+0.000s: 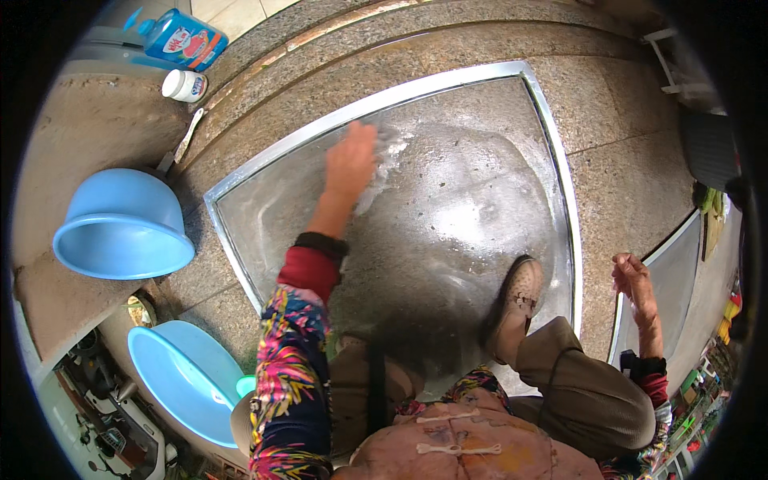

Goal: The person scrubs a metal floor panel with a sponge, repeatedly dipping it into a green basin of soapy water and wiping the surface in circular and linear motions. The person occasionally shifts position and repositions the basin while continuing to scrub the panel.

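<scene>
My left hand, blurred, is low over or on a framed mesh screen, beside a patch of white foam. Its fingers point down towards the mesh, and whether it holds something cannot be told. The screen has a silvery metal frame, lies on speckled stone and looks wet, with shiny and soapy areas. My right hand is at the right, outside that frame, with its fingers loosely curled in and nothing seen in them. Below it leans or lies a second framed screen. A shoe rests on the first screen.
At left are a tilted blue plastic basin, a second blue basin and a brush or scraper with a white handle. A blue pump bottle and a white jar stand upper left. Stone steps edge the top.
</scene>
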Available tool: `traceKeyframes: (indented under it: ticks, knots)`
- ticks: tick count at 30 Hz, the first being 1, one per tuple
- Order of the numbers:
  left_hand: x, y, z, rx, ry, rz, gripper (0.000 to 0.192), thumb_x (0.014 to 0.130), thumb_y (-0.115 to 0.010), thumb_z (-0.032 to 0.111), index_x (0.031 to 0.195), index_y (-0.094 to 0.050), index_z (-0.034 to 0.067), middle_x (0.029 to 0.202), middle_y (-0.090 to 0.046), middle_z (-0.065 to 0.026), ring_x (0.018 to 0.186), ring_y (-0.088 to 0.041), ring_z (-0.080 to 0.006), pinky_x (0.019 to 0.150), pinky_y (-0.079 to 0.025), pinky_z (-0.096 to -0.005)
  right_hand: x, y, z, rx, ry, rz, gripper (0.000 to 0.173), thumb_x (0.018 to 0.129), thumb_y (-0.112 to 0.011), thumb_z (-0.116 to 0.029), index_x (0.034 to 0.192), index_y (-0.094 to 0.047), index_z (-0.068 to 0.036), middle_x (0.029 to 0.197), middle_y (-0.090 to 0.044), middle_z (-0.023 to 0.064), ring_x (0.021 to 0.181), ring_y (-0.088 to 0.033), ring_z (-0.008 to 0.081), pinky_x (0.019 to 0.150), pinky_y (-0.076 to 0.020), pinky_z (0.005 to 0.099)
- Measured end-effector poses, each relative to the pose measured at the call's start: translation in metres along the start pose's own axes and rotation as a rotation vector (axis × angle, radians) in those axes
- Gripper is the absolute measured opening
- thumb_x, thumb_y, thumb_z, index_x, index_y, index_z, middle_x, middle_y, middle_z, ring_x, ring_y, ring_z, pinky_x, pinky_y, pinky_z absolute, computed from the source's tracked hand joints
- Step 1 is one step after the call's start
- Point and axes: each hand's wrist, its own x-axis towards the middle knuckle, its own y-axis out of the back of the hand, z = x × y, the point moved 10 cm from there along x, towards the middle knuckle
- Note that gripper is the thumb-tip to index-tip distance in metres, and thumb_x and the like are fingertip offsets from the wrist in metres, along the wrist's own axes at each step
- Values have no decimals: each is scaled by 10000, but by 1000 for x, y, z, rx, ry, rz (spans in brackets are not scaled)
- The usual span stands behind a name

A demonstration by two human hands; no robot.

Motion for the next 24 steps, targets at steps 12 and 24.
traceKeyframes:
  ticks: [12,24]
  knots:
    - [-54,36,-109,285,723,133,281,754,-644,162,1015,-557,104,1026,-610,-149,780,-643,-356,636,-518,-446,-6,5,23,84,-58,-10,338,909,-618,-424,979,-630,-94,733,-549,-34,625,-494,65,580,-394,222]
    - [-82,68,-154,313,710,-193,383,762,-638,85,1125,-522,115,1047,-602,-128,899,-638,-329,686,-516,-464,1,9,27,82,-57,-8,326,915,-616,-404,992,-633,-88,742,-564,-31,628,-518,64,575,-413,223]
